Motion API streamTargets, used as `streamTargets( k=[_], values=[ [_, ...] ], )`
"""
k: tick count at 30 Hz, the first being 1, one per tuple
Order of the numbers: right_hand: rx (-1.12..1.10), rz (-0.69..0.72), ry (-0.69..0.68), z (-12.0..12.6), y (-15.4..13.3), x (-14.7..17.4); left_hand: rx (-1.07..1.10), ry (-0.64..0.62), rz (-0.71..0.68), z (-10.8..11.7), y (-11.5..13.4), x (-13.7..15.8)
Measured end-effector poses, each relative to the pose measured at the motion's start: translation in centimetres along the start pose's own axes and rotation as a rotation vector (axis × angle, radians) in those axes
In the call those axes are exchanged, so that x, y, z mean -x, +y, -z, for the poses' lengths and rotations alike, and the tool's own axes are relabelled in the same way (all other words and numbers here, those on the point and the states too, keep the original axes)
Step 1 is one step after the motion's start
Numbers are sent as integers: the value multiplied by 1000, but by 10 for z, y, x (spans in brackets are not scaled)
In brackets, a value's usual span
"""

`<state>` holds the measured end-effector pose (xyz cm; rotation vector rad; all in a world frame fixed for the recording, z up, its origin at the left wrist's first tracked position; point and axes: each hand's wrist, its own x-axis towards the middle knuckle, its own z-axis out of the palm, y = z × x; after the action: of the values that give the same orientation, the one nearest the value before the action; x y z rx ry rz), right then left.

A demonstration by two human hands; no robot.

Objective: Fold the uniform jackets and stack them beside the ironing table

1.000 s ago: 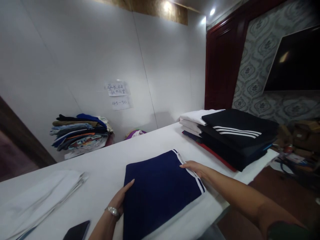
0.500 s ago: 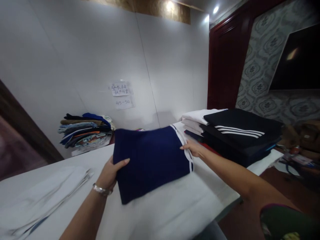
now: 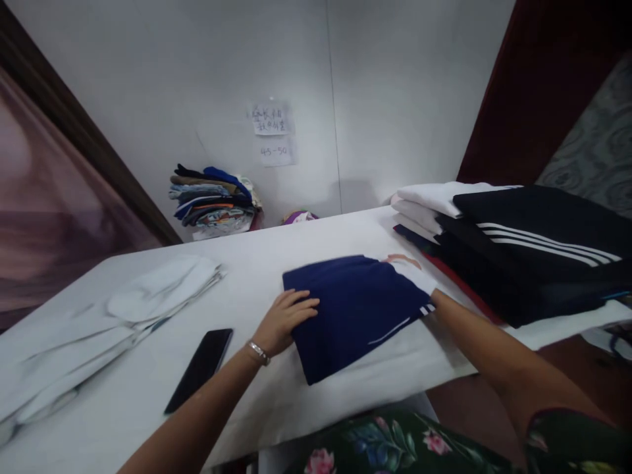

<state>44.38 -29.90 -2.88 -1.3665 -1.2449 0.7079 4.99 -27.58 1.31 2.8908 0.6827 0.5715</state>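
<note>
A folded navy garment (image 3: 353, 309) with white stripes at its right corner lies on the white table (image 3: 316, 237). My left hand (image 3: 291, 316) rests on its left edge, fingers stretched out over the cloth. At the garment's right end, a white part of the cloth covers most of my right hand (image 3: 405, 259); only a bit of skin shows beyond it. How its fingers are bent is hidden. Left of my left forearm lies a black phone (image 3: 201, 368).
Folded clothes, with a black striped garment (image 3: 543, 230) on top, are stacked at the right. White garments (image 3: 113, 336) lie flat at the left. Another clothes pile (image 3: 212, 197) stands behind the table's far edge, below handwritten paper notes (image 3: 273, 135) on the wall.
The navy garment has come down from between my hands onto the table. My left hand has flattened on it, and my right hand has gone under the white part. The view has tilted downward and shifted left.
</note>
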Motion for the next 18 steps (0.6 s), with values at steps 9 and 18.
streamTargets(
  k=[9, 18],
  values=[
    [294, 76, -243, 24, 39, 40, 28, -125, -51, -47, 5, 48],
    [-17, -610, -129, 46, 8, 67, 541, 237, 598, -47, 18, 69]
  ],
)
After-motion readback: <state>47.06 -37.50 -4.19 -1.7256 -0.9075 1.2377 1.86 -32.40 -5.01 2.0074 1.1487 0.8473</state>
